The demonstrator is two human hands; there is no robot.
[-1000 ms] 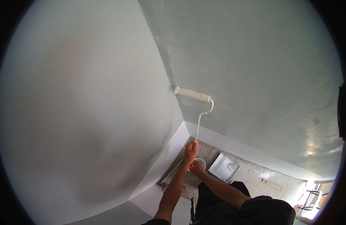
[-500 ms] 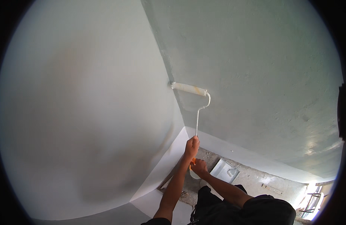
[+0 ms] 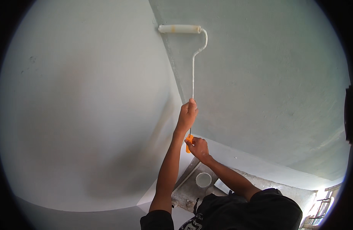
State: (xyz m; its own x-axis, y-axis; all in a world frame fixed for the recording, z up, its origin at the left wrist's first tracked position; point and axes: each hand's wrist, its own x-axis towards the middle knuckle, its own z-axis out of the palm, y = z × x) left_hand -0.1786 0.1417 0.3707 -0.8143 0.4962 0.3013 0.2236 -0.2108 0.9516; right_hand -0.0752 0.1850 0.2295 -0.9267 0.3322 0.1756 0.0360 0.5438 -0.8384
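A long-framed paint roller (image 3: 193, 73) reaches up the wall, held in both hands. Its white sleeve (image 3: 180, 29), with a faint yellowish patch, lies crosswise against the grey-green wall, its left end at the corner. My left hand (image 3: 187, 115) is wrapped round the metal rod, partway up. Lower down, my right hand (image 3: 198, 148) grips the orange handle (image 3: 188, 149), whose bottom end shows beneath the fingers.
To the left, a pale wall (image 3: 88, 96) meets the grey-green wall (image 3: 268, 76) in a corner. A white band (image 3: 237, 155) runs along the bottom. On the floor are a round bucket (image 3: 197, 179) and a partly hidden pale tray (image 3: 221, 186).
Both hands have risen with the paint roller, whose sleeve has moved up along the corner and turned nearly level. The round bucket now shows more fully; the tray is more hidden.
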